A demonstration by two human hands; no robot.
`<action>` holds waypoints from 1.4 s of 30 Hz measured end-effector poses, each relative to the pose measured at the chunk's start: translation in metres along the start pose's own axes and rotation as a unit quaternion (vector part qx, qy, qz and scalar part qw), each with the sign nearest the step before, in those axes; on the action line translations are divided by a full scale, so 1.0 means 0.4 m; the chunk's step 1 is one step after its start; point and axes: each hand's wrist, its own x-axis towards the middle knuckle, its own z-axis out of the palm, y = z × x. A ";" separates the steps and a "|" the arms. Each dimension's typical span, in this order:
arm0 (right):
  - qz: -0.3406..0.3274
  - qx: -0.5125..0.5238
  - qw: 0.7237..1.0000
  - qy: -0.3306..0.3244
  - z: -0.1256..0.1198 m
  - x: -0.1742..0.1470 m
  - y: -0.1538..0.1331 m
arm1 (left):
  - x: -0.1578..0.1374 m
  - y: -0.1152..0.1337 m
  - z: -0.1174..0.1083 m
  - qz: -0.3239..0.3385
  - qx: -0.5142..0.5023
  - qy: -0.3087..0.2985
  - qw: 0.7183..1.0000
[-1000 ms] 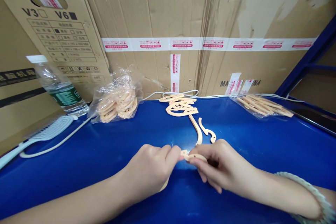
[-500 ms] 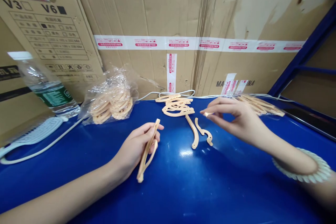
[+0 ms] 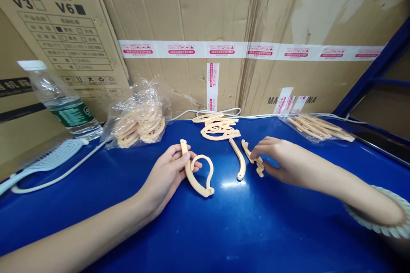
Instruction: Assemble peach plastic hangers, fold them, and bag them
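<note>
My left hand is closed around a beige curved bar with a hook joined at its lower end, which looks like part of a folding hanger. The hook curls back up beside the fingers. Over the table to the right, my right hand has its fingers closed at beige S-shaped hook pieces; two seem to overlap there, and the fingertips partly cover them. Between the hands lies a loose curved beige bar, untouched. Behind it rests a pile of beige looped pieces.
A clear bag of beige pieces sits at the back left, beside a water bottle and a pale hairbrush. Another bag of long beige bars lies at the back right. Cardboard walls the blue table's back.
My right hand has come down and slightly nearer, bringing a small beige piece to the hook on the table. My left hand has turned the hanger part so its hook faces right.
</note>
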 end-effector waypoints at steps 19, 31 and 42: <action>-0.307 -0.099 0.931 0.168 0.073 -0.006 -0.154 | -0.041 -0.029 0.012 0.017 -0.021 -0.160 0.987; -0.264 -0.027 0.952 0.150 0.054 -0.004 -0.140 | -0.042 -0.039 -0.002 0.256 0.190 -0.011 0.948; -0.250 -0.008 0.953 0.170 0.063 -0.010 -0.152 | -0.080 -0.047 -0.009 0.490 0.538 -0.243 0.641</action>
